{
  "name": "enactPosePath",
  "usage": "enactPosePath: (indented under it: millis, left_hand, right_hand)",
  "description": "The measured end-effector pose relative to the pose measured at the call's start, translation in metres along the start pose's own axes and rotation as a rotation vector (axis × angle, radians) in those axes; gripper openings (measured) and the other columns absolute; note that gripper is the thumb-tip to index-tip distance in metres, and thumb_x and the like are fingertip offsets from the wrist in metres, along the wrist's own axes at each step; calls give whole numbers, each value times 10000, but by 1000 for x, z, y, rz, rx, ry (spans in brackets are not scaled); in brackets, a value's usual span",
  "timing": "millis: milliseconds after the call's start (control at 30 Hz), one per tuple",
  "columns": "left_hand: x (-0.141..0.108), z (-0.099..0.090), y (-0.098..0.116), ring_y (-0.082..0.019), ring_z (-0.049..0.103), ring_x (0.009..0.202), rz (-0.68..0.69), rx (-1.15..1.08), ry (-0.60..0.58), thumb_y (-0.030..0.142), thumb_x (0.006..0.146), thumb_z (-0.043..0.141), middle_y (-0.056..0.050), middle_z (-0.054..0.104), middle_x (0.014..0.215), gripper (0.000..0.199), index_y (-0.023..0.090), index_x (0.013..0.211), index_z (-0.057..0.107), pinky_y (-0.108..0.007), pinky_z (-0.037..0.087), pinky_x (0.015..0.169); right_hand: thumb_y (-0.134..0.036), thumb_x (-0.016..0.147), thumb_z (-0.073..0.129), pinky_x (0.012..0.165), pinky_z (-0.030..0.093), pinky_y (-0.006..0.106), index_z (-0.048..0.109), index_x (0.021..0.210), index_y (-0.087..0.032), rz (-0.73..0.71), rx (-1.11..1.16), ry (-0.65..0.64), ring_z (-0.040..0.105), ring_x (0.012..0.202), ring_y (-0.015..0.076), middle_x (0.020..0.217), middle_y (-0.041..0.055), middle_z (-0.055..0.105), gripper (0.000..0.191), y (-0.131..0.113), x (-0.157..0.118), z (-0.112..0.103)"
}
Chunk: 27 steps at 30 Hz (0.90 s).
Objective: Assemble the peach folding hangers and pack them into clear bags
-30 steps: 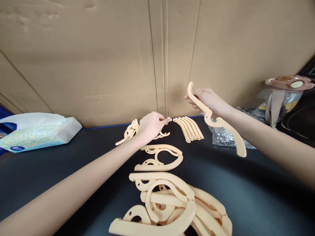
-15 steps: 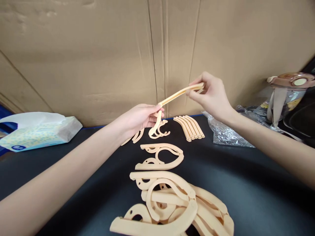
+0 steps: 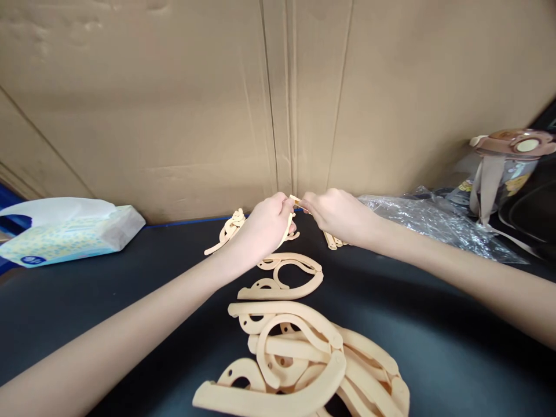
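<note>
My left hand (image 3: 271, 221) is closed on the beige plastic hook (image 3: 286, 229) of a folding hanger, mostly hidden behind the fingers. My right hand (image 3: 337, 215) pinches a beige hanger arm (image 3: 296, 200), of which only a short bit shows between the two hands. Both hands are close together, low over the far part of the table. Beneath the right hand the ends of several loose hanger arms (image 3: 332, 241) peek out. Nearer lies one folded hanger (image 3: 304, 289), and in front of it a pile of folded hangers (image 3: 299, 399).
More beige hanger parts (image 3: 228, 230) lie left of my left wrist. A tissue pack (image 3: 73, 234) stands at the left on the black table (image 3: 147, 324). To the right are a crinkled clear plastic bag (image 3: 434, 223) and a strapped drink bottle (image 3: 515, 145). Cardboard (image 3: 195, 104) walls the back.
My right hand has come down and left, bringing the hanger arm up against my left hand. My left hand has shifted slightly right and turned, uncovering the parts at its left.
</note>
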State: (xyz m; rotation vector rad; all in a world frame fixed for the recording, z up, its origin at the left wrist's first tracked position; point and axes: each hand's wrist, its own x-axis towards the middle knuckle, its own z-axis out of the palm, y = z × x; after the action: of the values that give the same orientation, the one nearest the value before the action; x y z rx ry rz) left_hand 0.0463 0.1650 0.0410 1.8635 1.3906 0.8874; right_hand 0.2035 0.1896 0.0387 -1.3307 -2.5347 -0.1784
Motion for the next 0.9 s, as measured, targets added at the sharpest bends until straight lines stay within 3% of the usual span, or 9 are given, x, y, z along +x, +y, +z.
enactPosePath:
  millis: [100, 167, 267, 433, 533, 633, 733, 800, 900]
  left_hand:
    - [-3, -3, 0, -152, 504, 526, 150, 384, 127, 323, 971, 330, 28, 504, 567, 227, 201, 861, 486, -246, 289, 527]
    - [0, -15, -3, -170, 536, 575, 148, 600, 143, 387, 965, 312, 8, 578, 624, 308, 206, 876, 545, -260, 299, 550]
    - [14, -43, -19, -192, 602, 687, -15, 670, 98, 485, 906, 387, 2, 665, 718, 377, 237, 792, 646, -264, 333, 568]
    - [33, -75, -61, -222, 638, 716, -150, 729, 110, 487, 830, 487, -21, 711, 805, 326, 230, 823, 687, -272, 378, 558]
    - [27, -74, -70, -225, 639, 836, -114, 763, 147, 458, 828, 504, -29, 691, 1012, 307, 229, 977, 642, -278, 413, 622]
    - [9, -67, -63, -229, 596, 975, 32, 796, 164, 444, 869, 459, -25, 634, 1118, 317, 245, 1083, 580, -298, 425, 736]
    - [-11, -62, -52, -224, 572, 1021, 245, 774, -132, 515, 875, 464, 0, 632, 1082, 327, 278, 1046, 610, -293, 422, 805]
    - [-21, -60, -48, -220, 566, 1040, 267, 734, -359, 517, 853, 517, 7, 624, 1125, 335, 300, 1086, 620, -276, 417, 816]
    - [-28, -59, -44, -214, 562, 1026, 241, 691, -441, 412, 849, 549, -10, 625, 1120, 278, 280, 1076, 638, -269, 396, 830]
  right_hand:
    - [-186, 936, 320, 446, 338, 246, 524, 737, -160, 186, 543, -48, 486, 400, 113, 525, 17, 541, 285, 27, 10, 4]
    - [-248, 954, 319, 457, 376, 251, 530, 766, -164, 298, 682, 76, 463, 398, 108, 512, -2, 502, 294, 48, 14, 4]
    - [-308, 961, 336, 521, 402, 267, 563, 841, -170, 352, 530, 254, 510, 511, 128, 622, 23, 560, 291, 72, 15, 2]
    - [-396, 933, 426, 622, 426, 288, 538, 942, -192, 234, 277, 339, 615, 719, 174, 887, 59, 683, 233, 81, -2, 0]
    - [-355, 915, 448, 607, 412, 280, 537, 894, -200, 178, 103, 304, 634, 749, 185, 901, 49, 688, 180, 82, -19, 3]
    - [-295, 873, 496, 561, 386, 272, 543, 891, -212, 143, -72, 228, 631, 709, 186, 865, 26, 686, 97, 86, -38, 9]
    - [-241, 864, 484, 566, 396, 274, 548, 920, -214, 38, -137, 149, 634, 703, 184, 894, 27, 688, 89, 91, -54, 15]
    - [-214, 880, 443, 603, 420, 283, 551, 926, -207, -47, -132, 92, 635, 728, 186, 927, 45, 682, 118, 93, -62, 17]
    - [-177, 896, 393, 671, 452, 304, 561, 926, -198, -123, -57, 10, 637, 792, 193, 982, 70, 669, 172, 95, -67, 20]
